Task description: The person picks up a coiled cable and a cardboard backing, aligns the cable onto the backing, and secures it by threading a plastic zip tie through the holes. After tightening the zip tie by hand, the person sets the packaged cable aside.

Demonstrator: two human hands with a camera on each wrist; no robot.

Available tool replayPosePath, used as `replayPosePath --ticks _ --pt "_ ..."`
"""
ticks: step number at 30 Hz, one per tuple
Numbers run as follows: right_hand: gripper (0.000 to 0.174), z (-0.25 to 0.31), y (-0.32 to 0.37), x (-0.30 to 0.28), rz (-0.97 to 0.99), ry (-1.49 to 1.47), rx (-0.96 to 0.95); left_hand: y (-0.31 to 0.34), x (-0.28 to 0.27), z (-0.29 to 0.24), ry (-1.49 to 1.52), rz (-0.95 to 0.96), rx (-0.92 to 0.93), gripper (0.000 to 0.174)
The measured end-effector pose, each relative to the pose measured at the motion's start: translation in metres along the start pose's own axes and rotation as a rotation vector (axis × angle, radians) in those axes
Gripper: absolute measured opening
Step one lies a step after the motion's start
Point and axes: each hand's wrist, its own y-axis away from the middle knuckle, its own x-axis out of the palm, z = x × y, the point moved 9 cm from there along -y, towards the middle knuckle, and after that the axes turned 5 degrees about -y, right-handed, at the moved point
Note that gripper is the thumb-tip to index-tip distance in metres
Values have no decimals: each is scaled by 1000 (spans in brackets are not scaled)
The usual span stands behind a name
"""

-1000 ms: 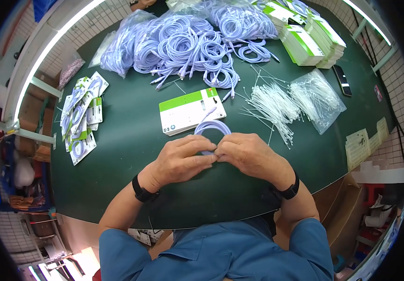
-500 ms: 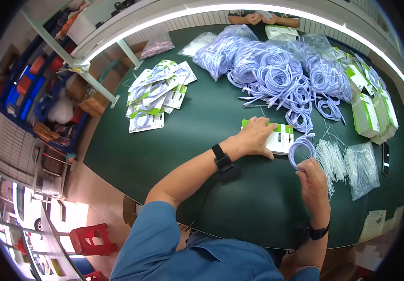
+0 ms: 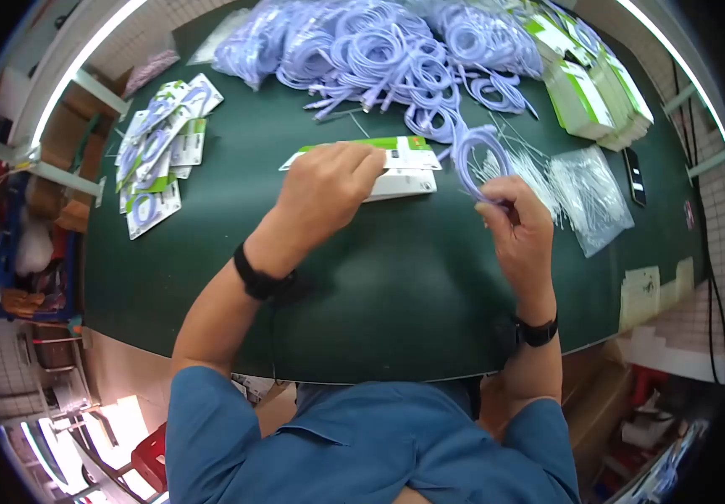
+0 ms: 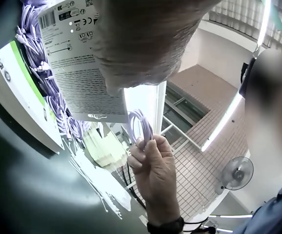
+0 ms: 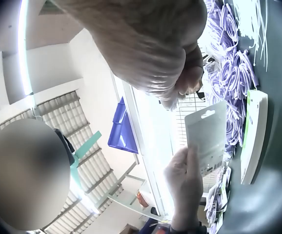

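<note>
My left hand (image 3: 329, 186) grips a flat white and green packaging card (image 4: 80, 73), raised over a stack of like cards (image 3: 404, 185). In the right wrist view the card (image 5: 207, 134) stands up from the hand, its hang hole at the top. My right hand (image 3: 520, 235) pinches a coiled lilac cable (image 3: 463, 164) by its lower edge, to the right of the stack. From the left wrist the coil (image 4: 140, 127) appears upright above the right hand's fingertips. The left hand's fingers are partly hidden behind its own back in the head view.
Many lilac cable coils (image 3: 379, 55), some bagged, lie at the back. Carded cables (image 3: 157, 143) are piled at the left. White cable ties (image 3: 530, 181), a clear bag (image 3: 589, 202) of ties, card stacks (image 3: 581, 101) and a phone (image 3: 634, 178) are at the right.
Both hands were together at the coil. The right hand has carried it rightward, while the left hand went to the card stack and lifted a card. The head view swung and came back.
</note>
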Motion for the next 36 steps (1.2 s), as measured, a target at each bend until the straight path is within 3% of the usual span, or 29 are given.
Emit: replayPosePath --ticks 2,4,5,7,8,12,16,19,20,23,24,27,32,36 --pt "19 -6 2 -3 -39 -77 106 13 -11 -29 74 81 -8 10" --pt "19 5 4 11 24 -206 3 28 -6 -54 125 174 -14 11" --pt "19 2 6 18 21 -201 29 34 -1 -62 143 206 -36 11" --pt "21 21 13 42 159 -135 -175 43 7 -74 172 268 -79 11" --pt "21 19 16 47 160 -130 -159 44 10 -77 188 274 -80 11" --pt "20 16 23 68 204 -36 -194 37 10 -72 222 187 -107 13" --pt "21 7 21 64 95 -155 -130 39 10 -69 310 131 -94 18" --pt "20 8 18 61 53 -136 -173 43 -27 -65 358 -263 -56 21" --pt "20 8 18 61 49 -141 -168 48 -33 -72 360 -255 -55 21" --pt "21 10 21 60 57 -168 -195 101 5 -75 1205 199 -911 29" --pt "21 10 22 61 65 -170 -191 102 5 -75 1206 196 -921 29" --pt "25 20 27 66 108 -163 -308 134 40 -99 2036 175 -1621 37" --pt "27 32 33 69 197 -169 -361 137 45 -91 2121 174 -1716 36" --pt "29 31 26 73 362 -144 -246 147 54 -93 2054 170 -1623 30"
